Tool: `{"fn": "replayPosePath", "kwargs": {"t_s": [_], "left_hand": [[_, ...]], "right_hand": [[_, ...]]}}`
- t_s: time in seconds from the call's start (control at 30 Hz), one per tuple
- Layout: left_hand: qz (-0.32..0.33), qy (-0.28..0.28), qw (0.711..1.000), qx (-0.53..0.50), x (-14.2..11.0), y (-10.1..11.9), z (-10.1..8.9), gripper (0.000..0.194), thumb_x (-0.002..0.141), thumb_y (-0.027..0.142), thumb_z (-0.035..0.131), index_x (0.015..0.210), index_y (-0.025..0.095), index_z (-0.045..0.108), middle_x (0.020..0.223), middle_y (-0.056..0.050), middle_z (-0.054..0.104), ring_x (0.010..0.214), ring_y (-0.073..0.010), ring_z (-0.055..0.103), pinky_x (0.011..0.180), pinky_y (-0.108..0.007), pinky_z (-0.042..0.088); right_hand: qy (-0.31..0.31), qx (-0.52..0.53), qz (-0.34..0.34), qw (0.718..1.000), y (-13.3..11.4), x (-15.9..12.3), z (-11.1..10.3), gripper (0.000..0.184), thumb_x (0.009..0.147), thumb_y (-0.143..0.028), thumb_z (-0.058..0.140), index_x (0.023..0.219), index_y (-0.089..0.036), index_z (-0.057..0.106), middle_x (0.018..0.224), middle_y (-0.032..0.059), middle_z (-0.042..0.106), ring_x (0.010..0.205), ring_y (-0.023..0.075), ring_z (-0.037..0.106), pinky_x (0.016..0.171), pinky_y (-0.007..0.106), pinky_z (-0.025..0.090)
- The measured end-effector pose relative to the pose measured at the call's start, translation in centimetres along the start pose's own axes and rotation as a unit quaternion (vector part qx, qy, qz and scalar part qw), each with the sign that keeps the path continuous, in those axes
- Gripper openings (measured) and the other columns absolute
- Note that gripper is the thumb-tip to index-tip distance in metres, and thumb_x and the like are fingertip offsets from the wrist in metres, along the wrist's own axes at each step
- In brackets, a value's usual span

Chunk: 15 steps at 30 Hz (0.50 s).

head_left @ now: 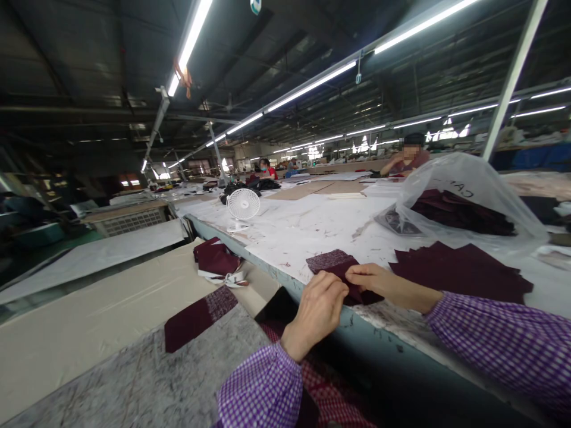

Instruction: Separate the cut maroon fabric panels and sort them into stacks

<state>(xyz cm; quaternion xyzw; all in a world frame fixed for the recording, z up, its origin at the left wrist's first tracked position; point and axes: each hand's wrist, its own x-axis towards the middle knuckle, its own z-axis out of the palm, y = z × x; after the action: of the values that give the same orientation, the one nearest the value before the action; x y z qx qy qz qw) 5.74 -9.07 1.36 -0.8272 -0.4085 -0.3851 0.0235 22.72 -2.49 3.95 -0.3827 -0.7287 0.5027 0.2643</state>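
Note:
At the near edge of the white-covered table, a maroon fabric piece [329,261] with a speckled greyish end lies partly under my fingers. My left hand [317,306] is closed, its curled fingers gripping the near side of that piece. From the right, my right hand [390,286] pinches the same fabric, fingertips close to those of the left. The edge between the hands is partly hidden. Beside my right forearm spreads a pile of maroon fabric pieces [464,273]. On the grey board to my left rests another maroon piece with a speckled end [190,326].
A clear plastic bag [473,178] holding dark maroon pieces stands behind the pile. A small white fan [243,205] sits on the table's left side. A tied maroon bundle [217,258] lies on cream cloth [111,291]. Two people [407,159] are farther back. A gap separates board and table.

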Motion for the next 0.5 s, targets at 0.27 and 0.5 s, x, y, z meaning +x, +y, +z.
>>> {"fn": "replayPosePath", "kwargs": {"t_s": [0.27, 0.5], "left_hand": [[-0.054, -0.132, 0.988, 0.064, 1.2, 0.1, 0.8, 0.024, 0.088, 0.024, 0.048, 0.105, 0.014, 0.062, 0.104, -0.008, 0.060, 0.096, -0.0218, 0.052, 0.091, -0.035, 0.044], [-0.124, -0.141, 0.982, -0.018, 1.8, -0.5, 0.2, 0.022, 0.086, 0.024, 0.053, 0.104, 0.015, 0.063, 0.105, -0.007, 0.063, 0.099, -0.0211, 0.055, 0.092, -0.035, 0.043]], "right_hand": [[0.410, 0.196, 0.048, 0.890, -0.4, 0.9, -9.3, 0.004, 0.074, -0.020, 0.045, 0.071, -0.022, 0.046, 0.043, -0.0044, 0.047, 0.037, 0.0116, 0.042, 0.043, 0.026, 0.040], [0.440, 0.180, -0.109, 0.873, -4.0, -1.0, -11.4, 0.014, 0.067, -0.030, 0.059, 0.071, -0.022, 0.048, 0.052, -0.0055, 0.046, 0.047, 0.0117, 0.046, 0.045, 0.025, 0.044]]}}
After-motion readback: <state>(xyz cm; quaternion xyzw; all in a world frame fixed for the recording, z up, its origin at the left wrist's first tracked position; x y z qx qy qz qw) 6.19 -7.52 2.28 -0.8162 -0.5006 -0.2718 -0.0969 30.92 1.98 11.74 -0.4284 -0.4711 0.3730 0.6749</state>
